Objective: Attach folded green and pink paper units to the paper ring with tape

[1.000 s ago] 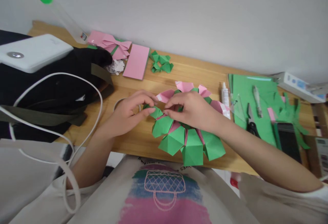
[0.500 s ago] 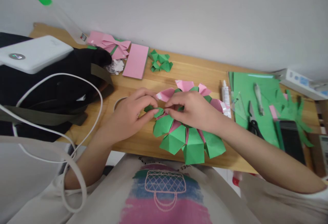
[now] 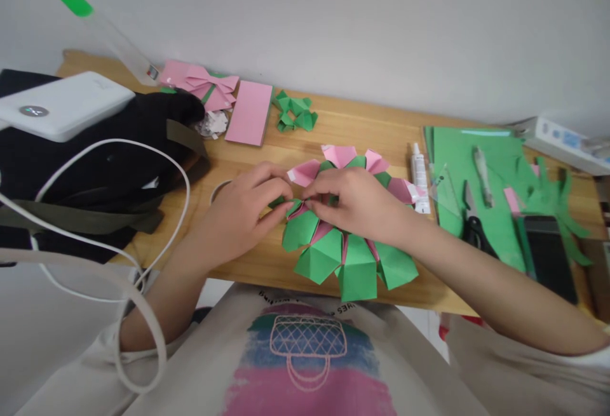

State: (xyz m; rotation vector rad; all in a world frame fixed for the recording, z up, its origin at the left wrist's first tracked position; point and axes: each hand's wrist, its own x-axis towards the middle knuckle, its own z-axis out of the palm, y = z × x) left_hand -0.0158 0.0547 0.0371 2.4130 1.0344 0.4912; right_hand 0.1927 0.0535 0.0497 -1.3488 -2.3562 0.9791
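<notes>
A folded paper flower with green and pink petals lies at the front of the wooden table. My left hand pinches a green petal on the flower's left side between thumb and fingers. Close beside it, my right hand reaches over the flower's middle, its thumb and fingertips pinched on the folded paper at the same spot. The flower's centre and the exact fold under my fingertips are hidden by the right hand. Behind my left hand, part of a round roll shows.
Behind the flower are a pink paper stack and a green folded ring. To the right are a glue tube, scissors, green sheets and a phone. At left, a white power bank rests on a black bag.
The camera view has shifted slightly. Both hands stay pinched at the same left petal, with only a slight shift of the fingertips.
</notes>
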